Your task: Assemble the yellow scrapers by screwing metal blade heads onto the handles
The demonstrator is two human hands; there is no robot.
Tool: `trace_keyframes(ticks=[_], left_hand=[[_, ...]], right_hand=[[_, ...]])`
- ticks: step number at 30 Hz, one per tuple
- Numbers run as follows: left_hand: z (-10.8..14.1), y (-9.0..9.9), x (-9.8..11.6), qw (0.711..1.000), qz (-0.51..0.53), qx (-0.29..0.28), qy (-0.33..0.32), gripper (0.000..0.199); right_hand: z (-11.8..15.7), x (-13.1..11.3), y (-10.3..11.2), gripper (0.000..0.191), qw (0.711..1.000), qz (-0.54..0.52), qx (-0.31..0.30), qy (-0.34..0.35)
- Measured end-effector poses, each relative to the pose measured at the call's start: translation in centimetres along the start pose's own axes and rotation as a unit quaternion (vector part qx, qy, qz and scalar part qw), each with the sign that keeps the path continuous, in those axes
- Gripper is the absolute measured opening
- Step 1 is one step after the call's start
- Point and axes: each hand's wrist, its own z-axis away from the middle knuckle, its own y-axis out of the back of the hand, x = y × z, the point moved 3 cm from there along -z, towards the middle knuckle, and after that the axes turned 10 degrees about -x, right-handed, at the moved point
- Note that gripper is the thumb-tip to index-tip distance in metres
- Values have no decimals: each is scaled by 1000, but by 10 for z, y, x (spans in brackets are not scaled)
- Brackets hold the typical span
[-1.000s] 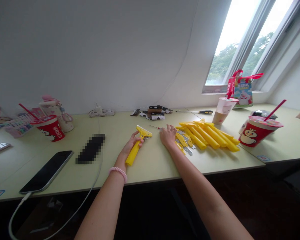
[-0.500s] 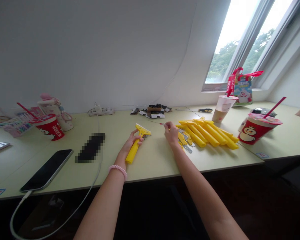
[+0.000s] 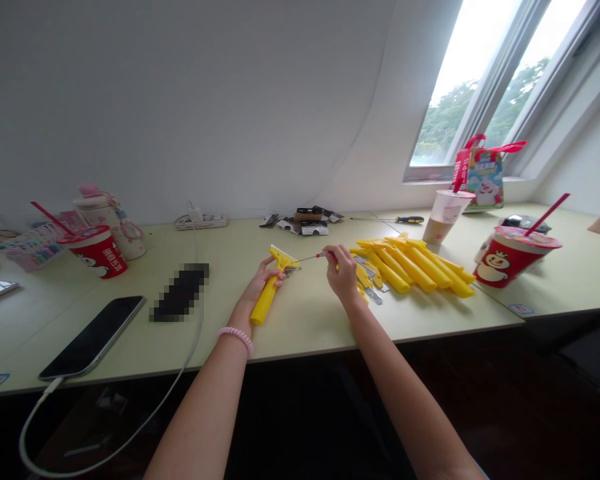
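My left hand (image 3: 254, 291) is closed around the neck of a yellow scraper (image 3: 264, 305), its wide head pointing away from me and its handle toward me. Small metal pieces, perhaps screws, lie in a cluster (image 3: 291, 271) beside the scraper head. In my right hand (image 3: 343, 275) is a slim screwdriver (image 3: 311, 257), pinched by its handle. Its thin shaft points left, and the tip is at or close to the scraper head; contact cannot be made out. Just right of that hand lie loose yellow parts and blades (image 3: 373, 275), partly hidden by it.
Several yellow scraper handles (image 3: 420, 265) are piled at the right, near a clear drink cup (image 3: 445, 217) and a red cup (image 3: 513, 260). Behind are black-and-white packets (image 3: 310, 222) and another screwdriver (image 3: 407, 220). A phone (image 3: 95, 337) with a cable lies left.
My right hand has lifted and turned beside the parts, bringing the screwdriver's shaft up and its tip toward the scraper head. The left hand and scraper have stayed nearly still.
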Motion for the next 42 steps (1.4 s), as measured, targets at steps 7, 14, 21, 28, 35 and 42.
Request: trace_keyframes(ticks=[7, 14, 21, 28, 35, 42], left_hand=[[0, 0, 0, 1000, -6, 1, -8, 63], [3, -3, 0, 1000, -14, -4, -7, 58], [3, -3, 0, 1000, -16, -2, -5, 61], [3, -4, 1, 1000, -27, -1, -9, 64], [4, -4, 1, 1000, -26, -5, -7, 63], [1, -1, 0, 1000, -13, -5, -5, 68]], right_hand=[[1, 0, -2, 23, 1000, -9, -13, 4], [0, -2, -2, 23, 1000, -7, -15, 4], [0, 0, -2, 23, 1000, -9, -9, -2], [-1, 5, -3, 23, 1000, 0, -2, -19], [-1, 10, -3, 21, 1000, 7, 7, -26], [-1, 13, -3, 19, 999, 18, 10, -27]])
